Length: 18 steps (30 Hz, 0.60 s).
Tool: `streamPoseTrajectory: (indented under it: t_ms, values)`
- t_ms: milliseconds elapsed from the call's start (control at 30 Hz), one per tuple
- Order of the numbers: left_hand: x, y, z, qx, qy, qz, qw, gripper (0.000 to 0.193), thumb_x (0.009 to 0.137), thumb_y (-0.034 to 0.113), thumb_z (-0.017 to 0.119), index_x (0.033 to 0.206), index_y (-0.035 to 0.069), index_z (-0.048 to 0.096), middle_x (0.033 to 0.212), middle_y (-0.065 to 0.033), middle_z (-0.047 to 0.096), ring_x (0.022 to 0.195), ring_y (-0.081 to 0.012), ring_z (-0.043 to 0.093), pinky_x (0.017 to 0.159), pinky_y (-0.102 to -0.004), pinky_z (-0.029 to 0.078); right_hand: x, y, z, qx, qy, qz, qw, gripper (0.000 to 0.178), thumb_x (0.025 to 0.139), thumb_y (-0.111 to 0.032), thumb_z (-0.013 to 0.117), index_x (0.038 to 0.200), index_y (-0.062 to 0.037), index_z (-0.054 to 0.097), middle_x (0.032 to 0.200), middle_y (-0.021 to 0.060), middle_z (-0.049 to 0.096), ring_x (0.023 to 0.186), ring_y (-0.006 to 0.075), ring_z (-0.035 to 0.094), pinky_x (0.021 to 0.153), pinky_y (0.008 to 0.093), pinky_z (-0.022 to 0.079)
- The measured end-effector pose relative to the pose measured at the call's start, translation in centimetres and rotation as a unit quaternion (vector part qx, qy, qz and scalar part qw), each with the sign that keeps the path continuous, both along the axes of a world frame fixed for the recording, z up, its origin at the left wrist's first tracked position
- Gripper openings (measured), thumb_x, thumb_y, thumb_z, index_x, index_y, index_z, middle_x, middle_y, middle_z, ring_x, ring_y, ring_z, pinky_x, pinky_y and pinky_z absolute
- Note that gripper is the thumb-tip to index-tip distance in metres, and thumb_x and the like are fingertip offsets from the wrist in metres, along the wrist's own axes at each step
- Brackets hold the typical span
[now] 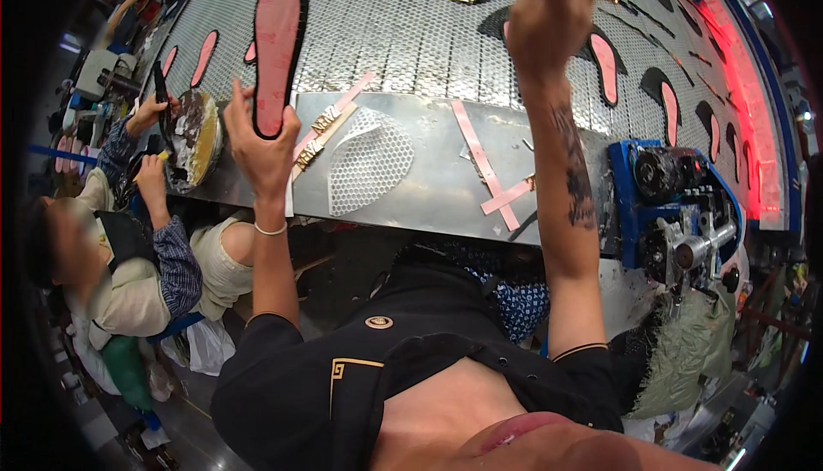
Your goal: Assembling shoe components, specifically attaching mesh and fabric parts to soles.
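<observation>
Upright in my left hand (260, 144) is a long pink insole (280, 47) with a black rim, gripped near its lower end between fingers and thumb. My right hand (553, 21) reaches far out over the mesh conveyor belt (377, 51), its fingers closed. Part of a dark piece shows at the fingertips, too hidden to name. Beside the right forearm lie black pieces with a pink insole (604, 68). On the metal ledge (429, 188) between my arms are pink strips (473, 150), strips with gold metal ornaments (321, 132) and a white honeycomb-patterned sheet (369, 162).
Several more pink insoles (204, 58) and dark straps (634, 12) rest on the belt. A blue-framed machine (677, 201) stands right of my forearm, below a red-lit strip (741, 111). At left, a seated co-worker (129, 257) works by a round tub (197, 141) smeared yellow and white.
</observation>
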<state>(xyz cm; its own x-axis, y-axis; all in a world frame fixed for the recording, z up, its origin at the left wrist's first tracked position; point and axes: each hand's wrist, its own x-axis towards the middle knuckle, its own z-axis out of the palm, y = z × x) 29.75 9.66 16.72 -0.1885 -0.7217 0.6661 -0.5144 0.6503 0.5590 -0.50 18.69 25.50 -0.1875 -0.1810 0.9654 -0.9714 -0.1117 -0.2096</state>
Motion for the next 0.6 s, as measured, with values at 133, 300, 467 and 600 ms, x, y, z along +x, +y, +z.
streamPoseTrajectory:
  t_ms: [133,300,467,600]
  values:
    - [-0.7,0.6,-0.8,0.015,-0.009,0.010,1.000,0.073,0.073,0.017,0.071,0.137,-0.004,0.043,0.112,-0.0165,0.055,0.102,-0.0313,0.058,0.088,-0.0399,0.047,-1.6,-10.9,-5.6,0.127,0.072,-0.047,0.988,0.053,0.085,0.000,0.053,0.137,-0.0041,0.046,0.136,0.0193,0.050,0.126,0.0333,0.049,0.102,0.0434,0.039]
    - [-3.2,0.1,-3.7,0.088,-0.068,0.021,0.994,0.074,0.074,0.023,0.071,0.136,-0.005,0.043,0.114,-0.0175,0.055,0.102,-0.0332,0.058,0.085,-0.0407,0.048,2.8,-11.4,-18.5,0.341,0.009,-0.001,0.940,0.066,0.080,-0.015,0.063,0.140,-0.0041,0.039,0.144,0.0160,0.042,0.134,0.0318,0.038,0.111,0.0504,0.026]
    - [-8.7,-0.7,-5.7,0.110,-0.115,-0.035,0.987,0.076,0.074,0.028,0.070,0.135,-0.008,0.041,0.113,-0.0196,0.054,0.098,-0.0349,0.059,0.082,-0.0420,0.049,7.6,0.3,-15.6,0.362,-0.096,0.111,0.920,0.060,0.082,-0.011,0.063,0.138,-0.0048,0.042,0.141,0.0193,0.043,0.129,0.0351,0.042,0.107,0.0452,0.034]
    - [-15.0,-3.6,-8.1,0.134,-0.186,-0.042,0.972,0.087,0.075,0.039,0.067,0.140,-0.009,0.032,0.116,-0.0239,0.056,0.100,-0.0389,0.061,0.088,-0.0498,0.046,8.6,10.8,-14.2,0.403,-0.187,0.136,0.885,0.060,0.083,-0.009,0.064,0.138,-0.0063,0.042,0.140,0.0196,0.043,0.122,0.0375,0.047,0.100,0.0439,0.041]
